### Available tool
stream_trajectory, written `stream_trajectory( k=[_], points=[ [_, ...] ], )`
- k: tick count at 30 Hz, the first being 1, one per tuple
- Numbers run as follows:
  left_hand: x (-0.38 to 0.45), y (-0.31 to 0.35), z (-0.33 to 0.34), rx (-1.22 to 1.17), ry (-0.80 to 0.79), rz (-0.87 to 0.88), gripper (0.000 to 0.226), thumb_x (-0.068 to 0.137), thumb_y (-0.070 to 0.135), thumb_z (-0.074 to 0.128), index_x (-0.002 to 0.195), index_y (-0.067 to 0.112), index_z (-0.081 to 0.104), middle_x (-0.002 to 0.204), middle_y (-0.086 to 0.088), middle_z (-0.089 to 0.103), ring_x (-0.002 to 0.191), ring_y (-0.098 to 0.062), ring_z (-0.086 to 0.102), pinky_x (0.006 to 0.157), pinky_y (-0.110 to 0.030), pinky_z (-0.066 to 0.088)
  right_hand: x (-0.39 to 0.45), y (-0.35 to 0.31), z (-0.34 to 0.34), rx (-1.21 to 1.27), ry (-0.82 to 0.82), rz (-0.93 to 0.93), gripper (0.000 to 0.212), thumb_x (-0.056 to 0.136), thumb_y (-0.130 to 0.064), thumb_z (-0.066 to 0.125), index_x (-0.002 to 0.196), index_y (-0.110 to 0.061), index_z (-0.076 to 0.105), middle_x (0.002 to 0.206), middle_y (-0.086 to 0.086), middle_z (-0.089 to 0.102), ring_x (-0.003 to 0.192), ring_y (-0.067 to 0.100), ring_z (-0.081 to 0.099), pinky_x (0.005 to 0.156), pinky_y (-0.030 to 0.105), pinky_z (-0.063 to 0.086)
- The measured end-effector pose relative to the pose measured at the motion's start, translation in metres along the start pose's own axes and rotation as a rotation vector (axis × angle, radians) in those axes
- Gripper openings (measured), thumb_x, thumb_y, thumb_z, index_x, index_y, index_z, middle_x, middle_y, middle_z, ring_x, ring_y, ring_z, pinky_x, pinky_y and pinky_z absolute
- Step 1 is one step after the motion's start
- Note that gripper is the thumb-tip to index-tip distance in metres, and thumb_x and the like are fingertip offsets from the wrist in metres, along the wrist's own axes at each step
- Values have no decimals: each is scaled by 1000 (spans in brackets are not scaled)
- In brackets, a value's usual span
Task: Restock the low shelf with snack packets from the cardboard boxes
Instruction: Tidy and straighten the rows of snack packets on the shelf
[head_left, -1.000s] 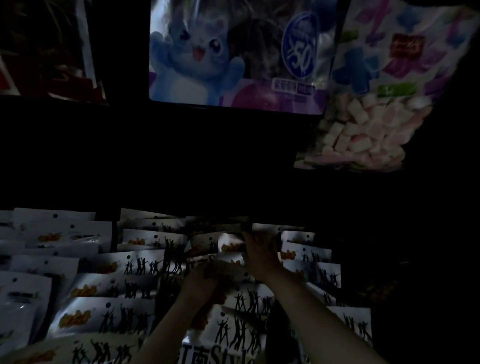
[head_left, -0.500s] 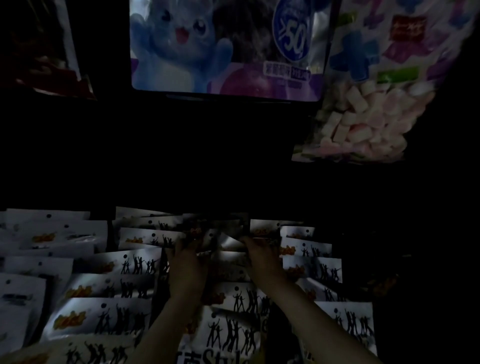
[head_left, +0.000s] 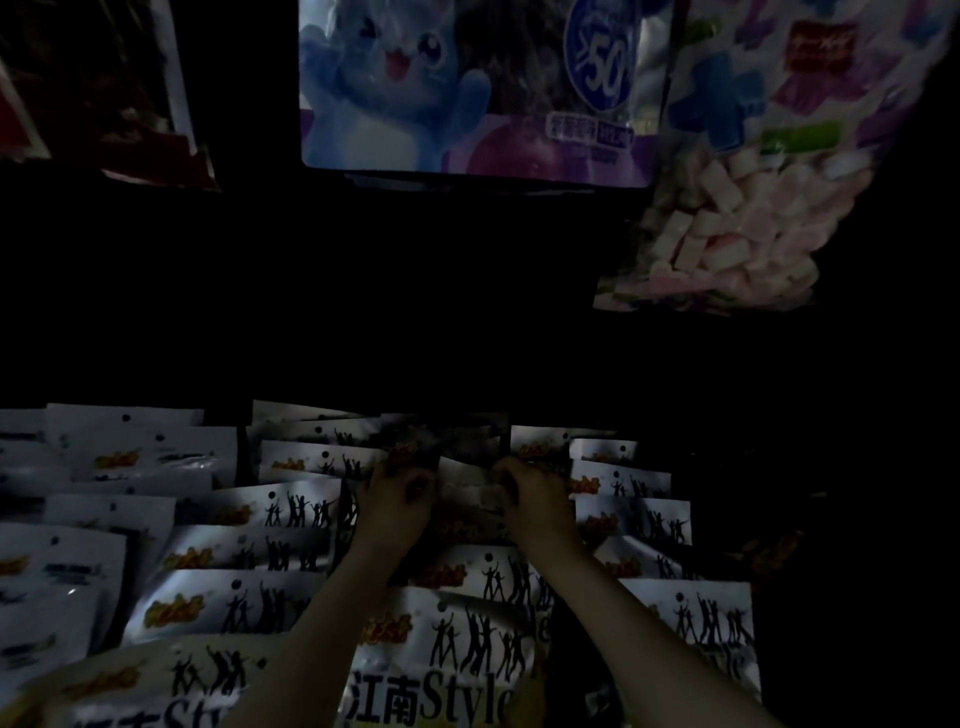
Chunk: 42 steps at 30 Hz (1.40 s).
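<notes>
Several silver snack packets (head_left: 270, 509) printed with black dancing figures lie in overlapping rows along the dim low shelf. In the middle row, my left hand (head_left: 397, 501) and my right hand (head_left: 537, 506) both reach in and grip the two sides of a small stack of these packets (head_left: 467, 483). Fingers curl over the stack's top edge. The light is poor and the fingertips are partly hidden. A larger packet (head_left: 441, 670) with big lettering lies nearest to me under my forearms.
Above hang a blue cartoon-animal bag (head_left: 467, 88), a marshmallow bag (head_left: 753, 208) at right and dark red packets (head_left: 130, 130) at left. The space between the hanging bags and the shelf is black. No cardboard box is visible.
My left hand moved forward and up from the nearer packets to the middle stack, joining my right hand. Both hands now hold the stack a little further back. The view shifted slightly.
</notes>
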<state>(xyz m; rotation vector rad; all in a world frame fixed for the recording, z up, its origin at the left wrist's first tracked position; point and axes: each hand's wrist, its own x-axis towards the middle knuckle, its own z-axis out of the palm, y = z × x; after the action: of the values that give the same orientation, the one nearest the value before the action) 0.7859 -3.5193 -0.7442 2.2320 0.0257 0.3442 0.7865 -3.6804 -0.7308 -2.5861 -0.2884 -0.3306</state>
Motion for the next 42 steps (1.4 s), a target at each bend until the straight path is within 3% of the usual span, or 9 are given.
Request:
stream_trajectory(
  k=[4, 10, 14, 19, 25, 29, 33, 39, 42],
  points=[
    [-6, 8, -2, -118, -99, 31, 24, 88, 13, 61, 111, 7, 58, 117, -14, 56, 108, -24, 54, 83, -26, 43, 1, 0, -3, 12, 1, -38, 28, 95, -5, 47, 120, -12, 58, 121, 12, 59, 114, 27, 51, 85, 28, 38],
    [-3, 5, -8, 201, -110, 110, 31, 93, 14, 52, 123, 5, 50, 115, -13, 59, 104, -27, 57, 81, -27, 43, 5, 9, -11, -62, 99, -118, 31, 95, -15, 48, 125, -12, 55, 122, 17, 56, 118, 37, 47, 94, 47, 40],
    [-4, 3, -8, 282, -135, 84, 35, 94, 17, 50, 128, 11, 47, 114, -9, 62, 101, -23, 59, 81, -29, 49, 0, 19, -28, -369, -215, -46, 41, 99, -35, 40, 138, -21, 37, 147, 2, 33, 138, 21, 23, 108, 37, 20],
    [-10, 7, -10, 306, -122, 56, 40, 95, 21, 49, 133, 11, 44, 120, -8, 60, 108, -21, 58, 78, -25, 46, -14, 19, -21, -353, -318, -47, 66, 96, -35, 49, 149, -26, 11, 156, 1, 9, 144, 26, 9, 110, 40, 26],
    [-14, 4, -30, 344, -242, 134, 36, 96, 35, 47, 126, 15, 51, 117, -6, 61, 106, -17, 57, 73, -18, 38, -16, 23, -23, -196, -250, 51, 29, 92, -24, 57, 121, -19, 56, 122, 4, 59, 112, 20, 54, 77, 23, 38],
    [-12, -7, -37, 368, -145, 97, 52, 92, 53, 39, 123, 16, 57, 118, -7, 63, 103, -20, 59, 86, -28, 46, -20, 25, -26, -157, -191, 44, 33, 93, -24, 57, 126, -23, 57, 124, 1, 60, 113, 18, 54, 89, 24, 41],
    [-9, -9, -36, 271, -348, -44, 44, 101, 35, 34, 141, 18, 38, 144, -9, 41, 130, -24, 41, 100, -25, 37, -20, 22, -28, -127, -179, 24, 36, 93, -28, 57, 128, -21, 55, 123, 2, 60, 111, 19, 55, 78, 22, 38],
    [-5, -5, -44, -159, -140, -210, 33, 99, 19, 42, 122, -1, 55, 121, -24, 58, 107, -31, 56, 88, -32, 43, 2, 0, -21, -26, -188, -68, 34, 93, -23, 57, 125, -12, 57, 122, 12, 61, 113, 25, 54, 76, 19, 34],
    [0, -9, -48, 66, -125, -209, 33, 100, 19, 40, 116, -4, 58, 118, -25, 60, 107, -33, 56, 81, -31, 42, 10, -8, -9, -32, -179, -51, 32, 93, -23, 57, 122, -10, 59, 118, 13, 61, 110, 27, 55, 72, 14, 39]
  ],
)
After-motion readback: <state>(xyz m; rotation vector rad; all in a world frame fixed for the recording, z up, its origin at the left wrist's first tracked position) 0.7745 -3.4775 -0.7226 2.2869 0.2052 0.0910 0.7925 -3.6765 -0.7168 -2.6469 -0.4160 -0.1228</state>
